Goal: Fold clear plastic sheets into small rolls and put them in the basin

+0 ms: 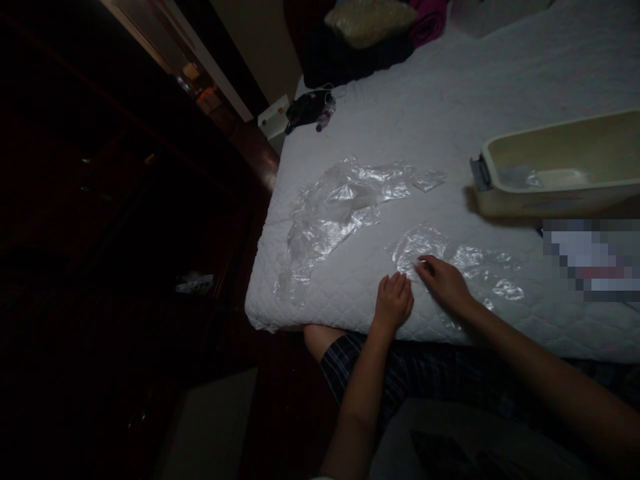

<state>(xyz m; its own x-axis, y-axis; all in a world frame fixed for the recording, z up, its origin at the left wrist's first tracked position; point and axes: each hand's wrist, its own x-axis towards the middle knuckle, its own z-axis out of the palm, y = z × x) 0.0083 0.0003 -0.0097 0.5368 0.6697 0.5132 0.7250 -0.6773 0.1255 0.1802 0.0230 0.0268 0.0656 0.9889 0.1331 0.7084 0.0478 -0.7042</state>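
A clear plastic bag (420, 247) lies crinkled on the white quilted bed (500, 87) in front of me. My right hand (443, 283) is at its near edge, thumb and forefinger pinched together on the thin film. Just left of it, my left hand (394, 301) rests palm down on the bed, its slightly bent fingers lying against the bag's near edge. More clear plastic (483, 267) spreads to the right, partly behind my right forearm. Farther off to the left, a larger heap of clear plastic bags (335, 207) stretches across the bed.
A cream plastic bin (555, 200) with a grey latch stands on the right, some clear plastic inside. Below it is a blurred-out item (595, 260). A black item (305, 110) lies at the far left corner, with a pillow (370, 20) beyond. Dark wooden furniture (100, 167) fills the left.
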